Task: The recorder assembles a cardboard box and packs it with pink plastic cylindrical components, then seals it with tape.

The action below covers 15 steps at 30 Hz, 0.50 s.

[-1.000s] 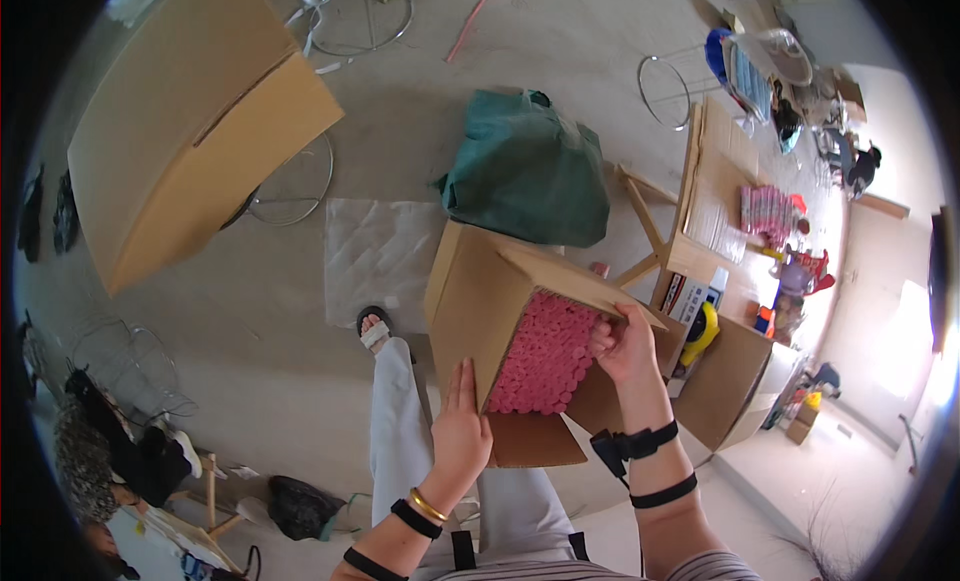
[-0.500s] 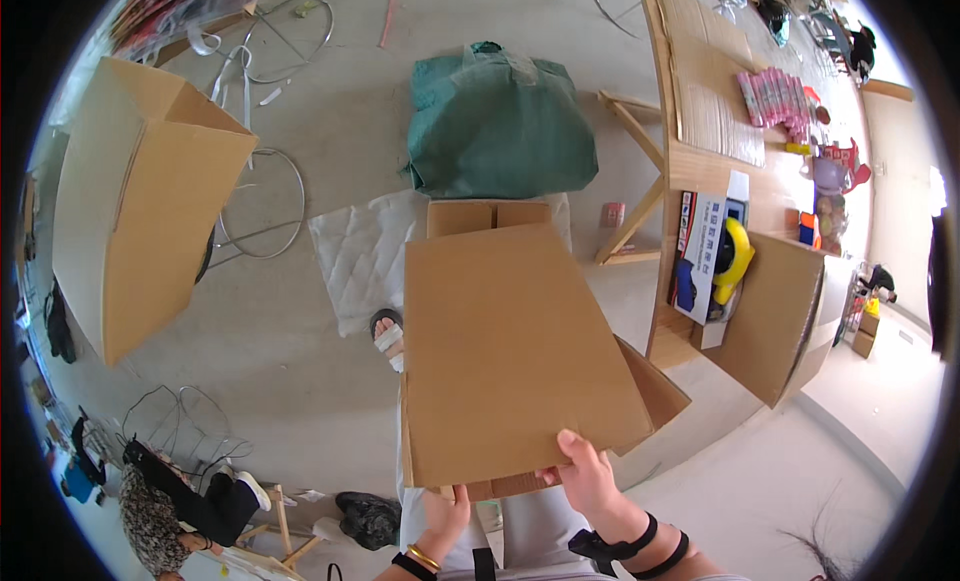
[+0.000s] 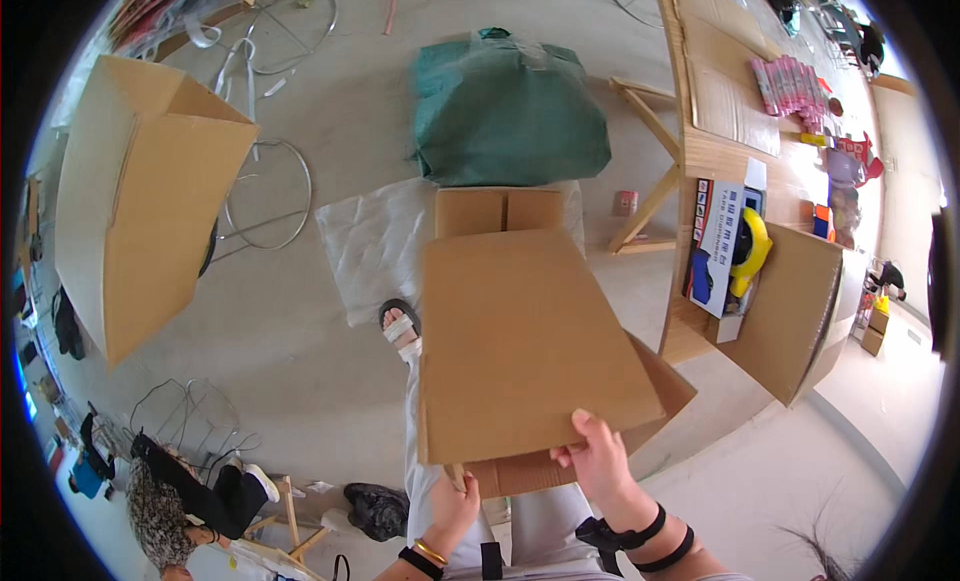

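Observation:
In front of my body is a brown cardboard box (image 3: 530,346), a broad flat panel of it facing up and a side flap (image 3: 665,386) sticking out at the right. My right hand (image 3: 603,463) pinches the panel's near right edge, thumb on top and fingers partly beneath. At the near left corner, my left hand (image 3: 452,503) is closed on the cardboard edge; some of its fingers are hidden. Just beyond the panel, another part of brown cardboard with a centre seam (image 3: 500,211) shows, touching the green sack (image 3: 510,116).
A tall open carton (image 3: 150,201) stands at left, near wire frames (image 3: 270,196). On the right, a wooden table (image 3: 712,156) bears a yellow tape dispenser (image 3: 752,256) and pink tubes (image 3: 790,86). White quilted sheeting (image 3: 365,251) lies underfoot. A seated person (image 3: 190,501) is at lower left.
The panel's near edge has lifted a little, showing more corrugated cardboard beneath it. Both hands still grip it. The whole view has shifted slightly.

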Tool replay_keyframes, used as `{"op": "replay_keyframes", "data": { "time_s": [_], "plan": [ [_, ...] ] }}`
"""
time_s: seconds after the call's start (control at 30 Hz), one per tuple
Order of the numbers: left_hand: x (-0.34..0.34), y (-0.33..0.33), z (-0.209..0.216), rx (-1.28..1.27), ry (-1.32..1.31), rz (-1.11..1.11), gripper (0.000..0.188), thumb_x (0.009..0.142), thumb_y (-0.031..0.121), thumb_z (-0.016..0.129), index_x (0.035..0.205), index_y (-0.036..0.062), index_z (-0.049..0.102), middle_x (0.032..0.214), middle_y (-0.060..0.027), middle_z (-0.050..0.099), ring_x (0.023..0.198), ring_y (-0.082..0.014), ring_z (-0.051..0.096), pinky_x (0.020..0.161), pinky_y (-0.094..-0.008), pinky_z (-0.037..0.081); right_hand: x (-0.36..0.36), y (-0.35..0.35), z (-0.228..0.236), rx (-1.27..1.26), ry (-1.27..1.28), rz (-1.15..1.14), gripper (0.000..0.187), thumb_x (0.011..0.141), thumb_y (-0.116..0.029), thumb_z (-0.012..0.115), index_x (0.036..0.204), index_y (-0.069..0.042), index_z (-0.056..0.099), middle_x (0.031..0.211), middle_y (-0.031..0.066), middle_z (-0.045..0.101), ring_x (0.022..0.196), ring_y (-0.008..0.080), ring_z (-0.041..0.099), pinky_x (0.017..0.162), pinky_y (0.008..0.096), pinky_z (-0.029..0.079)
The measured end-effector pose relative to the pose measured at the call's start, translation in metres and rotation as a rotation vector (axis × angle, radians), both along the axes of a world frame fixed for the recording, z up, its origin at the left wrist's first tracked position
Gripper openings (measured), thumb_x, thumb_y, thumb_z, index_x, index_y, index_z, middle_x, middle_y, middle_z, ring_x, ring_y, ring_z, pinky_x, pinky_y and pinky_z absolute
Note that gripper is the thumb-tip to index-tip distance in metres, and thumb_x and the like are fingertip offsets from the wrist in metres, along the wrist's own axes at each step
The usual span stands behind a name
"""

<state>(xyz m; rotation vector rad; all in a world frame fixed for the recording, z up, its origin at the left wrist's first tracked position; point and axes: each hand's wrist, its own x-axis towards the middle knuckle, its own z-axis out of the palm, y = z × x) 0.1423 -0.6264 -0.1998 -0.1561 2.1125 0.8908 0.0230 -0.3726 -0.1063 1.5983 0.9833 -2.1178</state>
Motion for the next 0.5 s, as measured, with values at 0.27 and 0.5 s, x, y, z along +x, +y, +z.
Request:
{"op": "replay_keyframes", "data": {
  "time_s": [0.27,0.5],
  "plan": [
    [-0.098,-0.043,0.003,0.559,-0.499,0.17,0.063,0.092,0.033,0.06,0.139,-0.0019,0.037,0.131,-0.0233,0.051,0.127,-0.0303,0.046,0.105,-0.0386,0.035,-0.025,0.036,-0.006,0.195,-0.102,-0.132,0.024,0.09,-0.026,0.055,0.102,-0.005,0.057,0.083,0.0074,0.064,0.057,0.0178,0.056,0.048,0.0273,0.04],
    [-0.093,-0.018,-0.191,0.275,-0.565,0.725,0.061,0.099,0.045,0.045,0.138,-0.0017,0.039,0.142,-0.0191,0.043,0.135,-0.0281,0.037,0.11,-0.0375,0.03,-0.035,0.058,-0.025,0.154,0.055,-0.124,0.026,0.094,-0.029,0.048,0.096,-0.004,0.059,0.061,0.0001,0.054,0.046,0.0079,0.045,0.043,0.0207,0.035]
  ]
}}
